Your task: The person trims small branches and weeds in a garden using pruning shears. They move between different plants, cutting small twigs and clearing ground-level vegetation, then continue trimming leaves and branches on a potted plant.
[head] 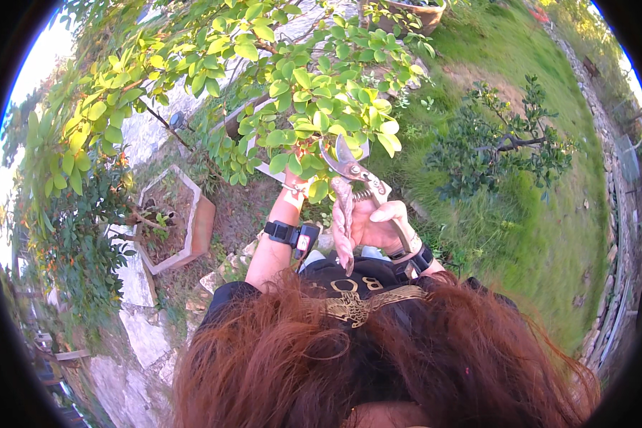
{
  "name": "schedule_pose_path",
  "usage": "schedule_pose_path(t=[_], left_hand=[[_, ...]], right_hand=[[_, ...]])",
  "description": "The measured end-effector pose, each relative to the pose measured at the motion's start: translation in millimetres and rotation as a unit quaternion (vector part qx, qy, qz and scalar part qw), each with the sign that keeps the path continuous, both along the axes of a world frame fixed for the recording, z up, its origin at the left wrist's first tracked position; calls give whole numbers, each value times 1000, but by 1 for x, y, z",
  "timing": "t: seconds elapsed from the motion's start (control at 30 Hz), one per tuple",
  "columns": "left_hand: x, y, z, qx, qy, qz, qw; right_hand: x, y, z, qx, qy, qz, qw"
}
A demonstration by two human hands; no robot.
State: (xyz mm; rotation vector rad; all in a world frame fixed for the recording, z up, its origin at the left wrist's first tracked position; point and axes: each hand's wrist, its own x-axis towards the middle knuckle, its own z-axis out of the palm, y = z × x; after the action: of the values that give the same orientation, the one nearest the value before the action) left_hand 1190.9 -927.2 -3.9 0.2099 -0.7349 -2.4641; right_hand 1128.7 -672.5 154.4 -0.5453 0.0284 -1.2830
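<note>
My right hand (377,222) holds a pair of bypass pruning shears (356,171) by the handles. The blades point up and are spread apart, beside the leafy shrub branches (321,101). Up among these leaves reaches my left hand (296,174); foliage covers its fingers, so what it touches cannot be told. A black strap with a small device (291,235) sits on my left forearm, and a dark band (421,259) is around my right wrist.
On the left stands a hexagonal planter (203,230) with a plant in soil, near pale stone slabs (144,331). A dark-leaved small tree (492,147) grows on the grass at right. Another pot (425,18) is at the top. Long reddish hair hangs across the lower view.
</note>
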Motion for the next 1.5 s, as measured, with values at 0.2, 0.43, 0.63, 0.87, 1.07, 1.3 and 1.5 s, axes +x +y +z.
schedule_pose_path(t=[0.2, 0.43, 0.63, 0.87, 1.07, 1.3, 1.5], left_hand=[[-9, -13, -42, -22, 30, 18, 999], [-13, -43, -75, 129, 114, -138, 975], [5, -11, 6, -75, 50, -27, 996], [2, 7, 25, -211, -31, 82, 974], [2, 2, 35, -260, -19, 61, 963], [7, 5, 60, -309, -35, 48, 949], [7, 21, 61, -411, -142, 125, 892]], right_hand=[[0, -11, 2, -29, -3, 5, 1000], [0, -16, 13, 56, 31, -115, 991], [-14, -9, 23, -107, -11, -81, 991], [-3, -2, 6, -6, 54, 9, 998], [-1, -2, 8, 120, 114, -130, 978], [-8, 5, 6, -57, 8, -146, 988], [-21, 18, -5, -71, 9, -54, 996]])
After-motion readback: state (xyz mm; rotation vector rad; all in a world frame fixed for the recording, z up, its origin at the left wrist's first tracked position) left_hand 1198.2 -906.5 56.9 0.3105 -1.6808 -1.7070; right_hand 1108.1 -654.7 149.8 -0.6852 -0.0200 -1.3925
